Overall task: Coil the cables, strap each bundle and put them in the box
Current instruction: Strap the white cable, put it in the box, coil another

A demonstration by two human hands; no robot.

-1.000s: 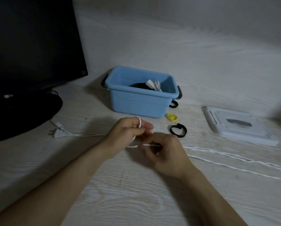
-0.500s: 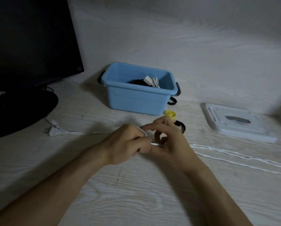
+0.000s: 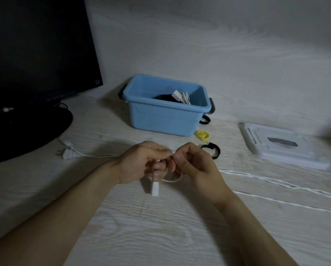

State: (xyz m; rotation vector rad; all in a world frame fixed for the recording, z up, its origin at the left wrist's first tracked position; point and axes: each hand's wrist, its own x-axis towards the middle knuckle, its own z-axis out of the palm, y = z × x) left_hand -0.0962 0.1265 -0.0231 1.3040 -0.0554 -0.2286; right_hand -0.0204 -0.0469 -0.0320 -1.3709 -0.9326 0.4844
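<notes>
A thin white cable [image 3: 275, 181] trails across the desk from the right edge to my hands. My left hand [image 3: 141, 162] pinches it, and its small white connector [image 3: 155, 189] hangs below my fingers. My right hand [image 3: 195, 166] grips the cable close beside the left, with a small loop curving under both. The blue box [image 3: 160, 120] stands behind my hands and holds coiled black and white cables. A yellow strap [image 3: 202, 135] and a black strap [image 3: 211, 150] lie between the box and my right hand.
A black monitor [image 3: 36, 54] on a round base fills the left. A white power plug [image 3: 68, 152] and its cord lie in front of the base. The box's white lid [image 3: 281, 148] rests at the right. Another black strap [image 3: 205, 119] sits by the box.
Both hands rose slightly and drew together. The cable's connector end now dangles below my left hand, and a small loop has formed between the hands.
</notes>
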